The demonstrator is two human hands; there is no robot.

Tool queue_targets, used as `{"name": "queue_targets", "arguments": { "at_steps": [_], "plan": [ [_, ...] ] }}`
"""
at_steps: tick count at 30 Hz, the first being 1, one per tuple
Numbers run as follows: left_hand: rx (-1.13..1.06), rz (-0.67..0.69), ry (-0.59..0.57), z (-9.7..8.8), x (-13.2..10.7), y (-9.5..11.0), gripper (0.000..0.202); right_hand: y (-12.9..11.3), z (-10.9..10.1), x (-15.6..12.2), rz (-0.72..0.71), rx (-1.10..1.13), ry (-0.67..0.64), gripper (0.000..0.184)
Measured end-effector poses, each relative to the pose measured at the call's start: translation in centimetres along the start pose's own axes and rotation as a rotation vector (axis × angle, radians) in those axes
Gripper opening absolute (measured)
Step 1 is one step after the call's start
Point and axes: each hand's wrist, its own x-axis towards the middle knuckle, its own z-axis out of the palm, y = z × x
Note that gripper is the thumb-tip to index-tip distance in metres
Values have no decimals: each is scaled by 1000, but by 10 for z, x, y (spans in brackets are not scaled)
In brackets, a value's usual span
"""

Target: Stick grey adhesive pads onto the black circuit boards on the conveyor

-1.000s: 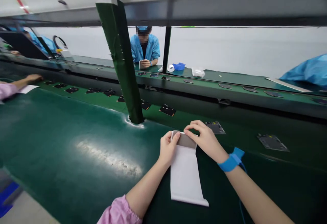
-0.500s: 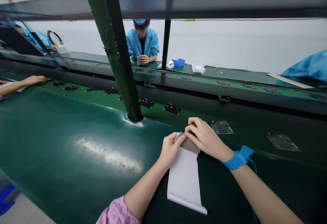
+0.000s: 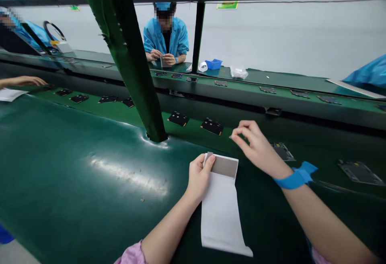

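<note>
White strip (image 3: 221,211) lies on the green table (image 3: 75,167), left hand (image 3: 199,175) pinching its top corner, right hand (image 3: 256,147) hovering, fingertips pinched together.

Under the left fingers (image 3: 208,164) a white paper strip (image 3: 220,211) carries a grey patch (image 3: 224,166) at its top. The bench (image 3: 75,163) is dark glossy green. Beyond the right fingers (image 3: 238,133) lie black circuit boards (image 3: 212,126). The wrist strap (image 3: 297,175) is blue, the sleeve (image 3: 131,255) pink.

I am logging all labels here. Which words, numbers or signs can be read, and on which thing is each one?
None can be read.
Green sign on the far wall: print too small and blurred.
White strip in the left hand: blank.
</note>
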Motion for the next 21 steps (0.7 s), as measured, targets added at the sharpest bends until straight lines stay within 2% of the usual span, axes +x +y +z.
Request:
{"name": "queue_targets", "arguments": {
  "at_steps": [2, 5, 8, 11, 14, 21],
  "plan": [
    [8, -15, -12, 0, -1, 1, 40, 29, 5, 14, 129, -1, -22, 20],
    [23, -22, -30, 1, -1, 2, 38, 72, 23, 37, 293, -38, -178, 20],
    [39, -28, -41, 0, -1, 0, 38, 100, 41, 54, 336, -67, -269, 20],
    [53, -36, -41, 0, -2, -1, 38, 113, 48, 61, 338, -76, -292, 20],
    [56, -44, -49, 0, -3, 1, 38, 121, 47, 59, 351, -91, -321, 23],
    [61, -46, -61, 1, -2, 3, 37, 126, 42, 51, 395, -126, -336, 22]
  ]
}}
